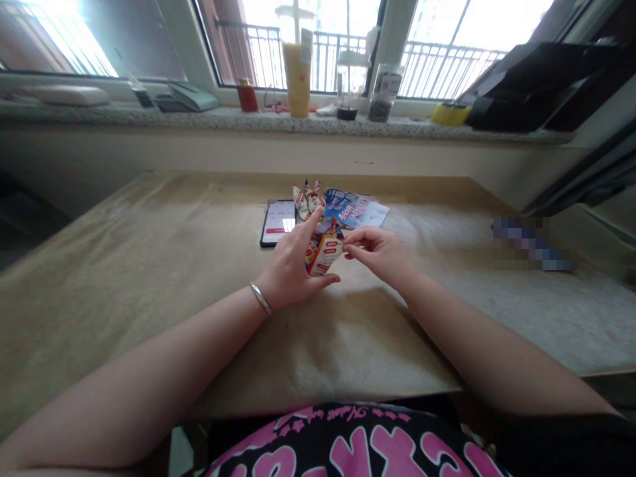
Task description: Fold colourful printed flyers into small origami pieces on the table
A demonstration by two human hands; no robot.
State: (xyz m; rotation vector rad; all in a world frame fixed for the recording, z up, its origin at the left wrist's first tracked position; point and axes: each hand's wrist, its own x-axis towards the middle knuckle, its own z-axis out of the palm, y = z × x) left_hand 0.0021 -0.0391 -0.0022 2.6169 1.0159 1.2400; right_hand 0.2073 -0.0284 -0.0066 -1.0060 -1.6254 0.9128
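A folded piece of printed paper (325,256), white with red labels and yellow and dark patches, lies between my hands over the table. My right hand (380,252) pinches its right edge between thumb and fingertips. On the other side, my left hand (293,265) is open, with thumb and forefinger spread around the paper's left side; that side is partly hidden. Just beyond it sits a crumpled or folded paper piece (307,201) with pointed tips. Blue printed leaflets (360,209) lie behind my right hand. A phone (278,222) with a lit screen rests left of the papers.
The pale brown table (149,265) reaches to the wall. At its right lies a blurred bluish object (534,245). Along the stone windowsill (173,122) stand a tall yellow cup (297,79), a red container (247,96), a jar (385,93) and a black bag (531,86).
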